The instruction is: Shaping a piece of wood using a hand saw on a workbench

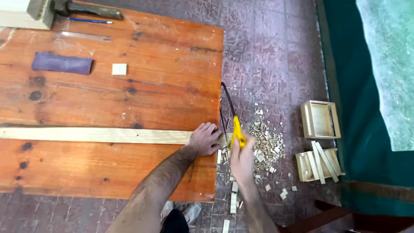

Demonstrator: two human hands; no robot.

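Left hand [203, 139] flat on a pale wood strip [95, 135], pinning it at the edge of the orange table [142, 56]. Right hand [241, 159] grips a yellow-handled coping saw [230, 118] just past the table edge, beside the strip's end. Offcuts pile [267, 144] on the floor below. Two small wooden crates [320, 119] well to the right.

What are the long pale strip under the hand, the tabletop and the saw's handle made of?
The strip looks like raw, unfinished softwood: pale and matte, with faint grain. The tabletop seems to be varnished pine: orange, with dark knots and a slight sheen. The saw handle, gripped by the right hand, is bright yellow, probably plastic.
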